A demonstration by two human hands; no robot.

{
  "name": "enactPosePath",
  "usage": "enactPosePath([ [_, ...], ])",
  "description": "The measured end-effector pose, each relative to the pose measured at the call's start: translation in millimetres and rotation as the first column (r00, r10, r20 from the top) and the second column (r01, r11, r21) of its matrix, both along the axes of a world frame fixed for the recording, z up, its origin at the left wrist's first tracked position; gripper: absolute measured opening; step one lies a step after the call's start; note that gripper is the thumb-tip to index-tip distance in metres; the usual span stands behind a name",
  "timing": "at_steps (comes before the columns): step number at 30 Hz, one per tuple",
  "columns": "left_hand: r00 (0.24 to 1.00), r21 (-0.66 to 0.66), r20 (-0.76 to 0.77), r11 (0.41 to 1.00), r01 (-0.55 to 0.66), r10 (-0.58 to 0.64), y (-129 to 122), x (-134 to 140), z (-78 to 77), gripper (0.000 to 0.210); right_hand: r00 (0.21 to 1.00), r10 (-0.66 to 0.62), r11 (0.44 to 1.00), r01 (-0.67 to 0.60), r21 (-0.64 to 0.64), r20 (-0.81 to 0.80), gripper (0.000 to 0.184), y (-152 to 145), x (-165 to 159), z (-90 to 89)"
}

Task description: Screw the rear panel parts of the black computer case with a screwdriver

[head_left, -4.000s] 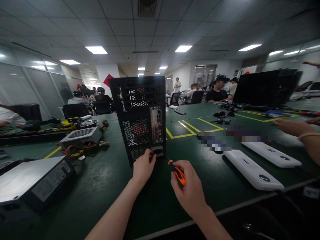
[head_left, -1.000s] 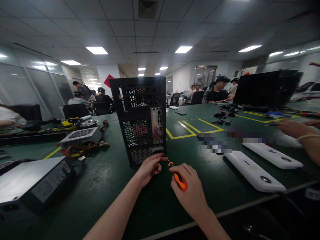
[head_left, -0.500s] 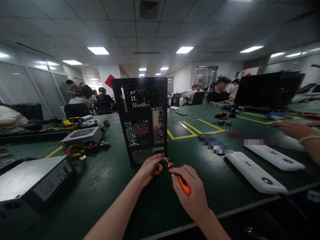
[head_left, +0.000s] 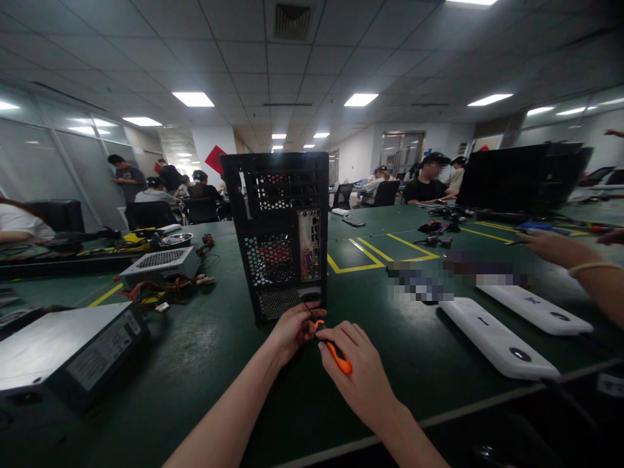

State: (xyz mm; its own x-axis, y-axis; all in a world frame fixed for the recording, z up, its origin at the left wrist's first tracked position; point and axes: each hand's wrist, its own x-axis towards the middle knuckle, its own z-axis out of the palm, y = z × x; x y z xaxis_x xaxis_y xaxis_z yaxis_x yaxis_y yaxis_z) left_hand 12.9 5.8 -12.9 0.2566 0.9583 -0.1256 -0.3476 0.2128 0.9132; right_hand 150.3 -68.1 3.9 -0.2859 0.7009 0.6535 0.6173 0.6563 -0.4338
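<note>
A black computer case stands upright before me, its rear with the perforated grilles and metal port plate facing me. My right hand is closed around the orange and black handle of a screwdriver, which points up and left. Beside the lower right corner of the case is my left hand, its fingers curled together around the screwdriver's thin shaft. What those fingers pinch, and the screwdriver's tip, I cannot make out.
On the left lie a large power supply, a smaller one and bundled cables. Two white devices lie on the right, near another person's hand. A black monitor stands farther back on the green table.
My right hand and the screwdriver have moved left, closer to my left hand. My left fingers have drawn in around the shaft. The other person's hand at right has shifted slightly left.
</note>
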Motion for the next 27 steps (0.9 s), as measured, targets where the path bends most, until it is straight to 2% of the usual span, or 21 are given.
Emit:
enactPosePath([
  [12,0.999,-0.001,0.024,0.999,-0.034,0.034,4.9,0.8,-3.6,0.024,0.999,0.010,1.000,-0.010,-0.009,-0.031,0.015,-0.1,-0.5,1.3],
  [16,0.999,-0.003,0.017,0.999,-0.038,0.038,5.9,0.1,-5.1,0.023,0.997,-0.061,0.996,0.059,-0.059,-0.041,0.015,0.3,-1.8,-3.3],
  [22,0.998,-0.023,-0.016,0.998,-0.054,0.053,6.5,-0.7,-4.7,0.025,0.990,-0.062,0.995,0.051,0.087,0.123,0.016,-2.3,-4.6,-2.0],
  [24,0.998,-0.016,-0.018,0.998,-0.057,0.056,5.9,-0.9,-3.9,0.024,0.991,-0.061,0.995,0.051,0.085,0.121,0.011,-3.2,-4.8,0.8],
  [27,0.998,0.001,-0.026,0.998,-0.065,0.065,5.6,-1.3,-3.3,0.021,0.997,-0.051,0.998,0.050,0.022,0.049,0.016,-2.4,-4.3,1.8],
])
